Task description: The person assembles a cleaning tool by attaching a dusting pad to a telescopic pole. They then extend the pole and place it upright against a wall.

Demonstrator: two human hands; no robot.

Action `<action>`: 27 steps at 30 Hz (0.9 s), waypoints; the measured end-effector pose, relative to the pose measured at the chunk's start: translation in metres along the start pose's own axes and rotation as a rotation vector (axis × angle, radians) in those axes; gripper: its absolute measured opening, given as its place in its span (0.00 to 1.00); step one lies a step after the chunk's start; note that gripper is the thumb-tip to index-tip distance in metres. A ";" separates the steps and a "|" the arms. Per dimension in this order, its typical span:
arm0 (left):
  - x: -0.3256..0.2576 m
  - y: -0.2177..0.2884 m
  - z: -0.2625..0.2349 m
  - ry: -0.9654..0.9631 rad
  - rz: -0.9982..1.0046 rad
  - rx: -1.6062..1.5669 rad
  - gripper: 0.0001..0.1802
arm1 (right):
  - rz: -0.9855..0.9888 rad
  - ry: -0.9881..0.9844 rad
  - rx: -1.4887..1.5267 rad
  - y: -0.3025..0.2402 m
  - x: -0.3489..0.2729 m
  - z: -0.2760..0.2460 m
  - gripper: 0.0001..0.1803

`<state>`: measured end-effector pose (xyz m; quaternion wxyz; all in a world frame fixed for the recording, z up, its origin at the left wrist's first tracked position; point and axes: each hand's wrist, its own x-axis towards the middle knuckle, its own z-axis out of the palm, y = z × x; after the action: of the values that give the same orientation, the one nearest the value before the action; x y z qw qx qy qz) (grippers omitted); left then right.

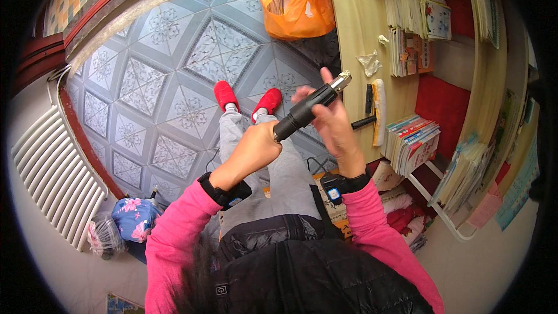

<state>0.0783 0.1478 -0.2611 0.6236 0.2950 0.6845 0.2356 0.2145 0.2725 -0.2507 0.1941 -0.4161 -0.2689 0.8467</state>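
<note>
My left hand (pixel 258 146) is closed around the lower end of a black pole handle (pixel 300 113), held tilted up to the right above my lap. Its upper end carries a silver metal fitting (pixel 342 81). Around the upper part, my right hand (pixel 337 125) has its fingers spread, some behind the handle and the thumb near its front. Whether that hand touches the handle I cannot tell. Beside it on the wooden shelf unit (pixel 356 29) lies a squeegee-like head (pixel 378 113) with a pale yellow pad and black parts.
An orange plastic bag (pixel 299 9) stands on the tiled floor (pixel 168 81) ahead. Crumpled tissue (pixel 368 63) lies on the wood. Books (pixel 411 142) fill the shelves at right. A white radiator (pixel 58 168) and a blue floral bag (pixel 135 219) are at left.
</note>
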 end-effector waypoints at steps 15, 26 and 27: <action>0.000 0.008 0.005 0.023 0.021 0.059 0.10 | 0.011 0.024 0.098 0.007 -0.011 0.001 0.48; -0.003 0.005 0.002 0.019 0.022 0.063 0.10 | -0.017 -0.015 0.028 0.003 -0.012 -0.009 0.46; -0.002 0.004 0.003 0.023 0.029 0.066 0.11 | 0.006 0.005 -0.014 0.005 -0.012 -0.009 0.46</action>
<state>0.0820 0.1492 -0.2569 0.6023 0.3227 0.6944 0.2255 0.2280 0.2645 -0.2514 0.1893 -0.4203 -0.2728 0.8445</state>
